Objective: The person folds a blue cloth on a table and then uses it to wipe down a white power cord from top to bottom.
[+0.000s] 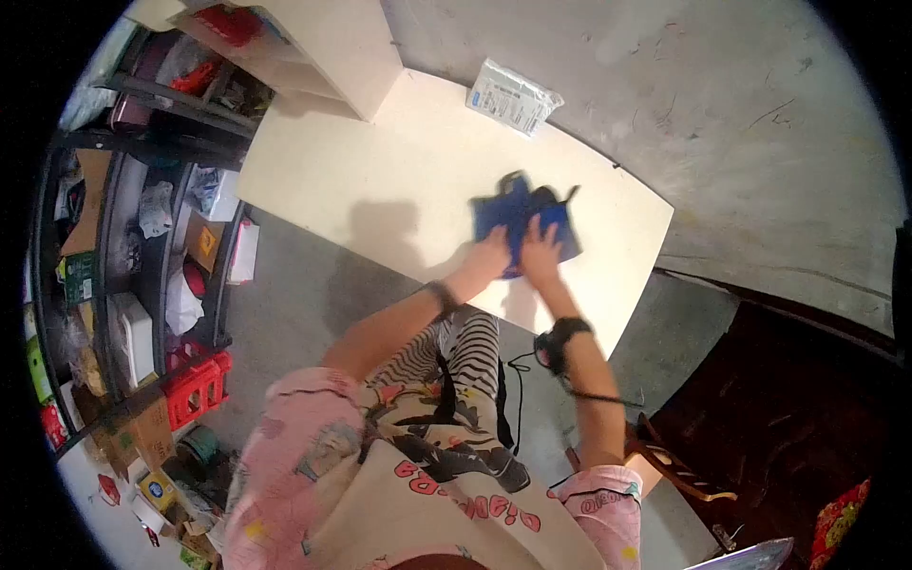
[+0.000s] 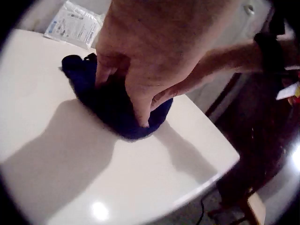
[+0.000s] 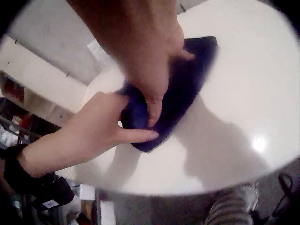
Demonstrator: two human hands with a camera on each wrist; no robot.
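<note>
A dark blue fabric item (image 1: 515, 211), with black strap-like pieces at its far end, lies bunched on the cream table. Its exact kind does not show. My left hand (image 1: 489, 255) grips its near left part. In the right wrist view the left hand's thumb (image 3: 140, 135) lies over the fabric's edge, while its other fingers are partly hidden behind the cloth. Close beside it, my right hand (image 1: 541, 254) presses on the fabric from above, fingers extended and spread. The right thumb (image 3: 154, 111) points down onto the cloth, near the left thumb.
Against the wall, a white printed packet (image 1: 513, 97) lies at the table's (image 1: 323, 152) back edge. A cream shelf unit (image 1: 342, 47) stands at the table's far left. Loaded dark racks (image 1: 119, 247) and a red crate (image 1: 198, 389) are at left; dark red furniture (image 1: 769, 399) at right.
</note>
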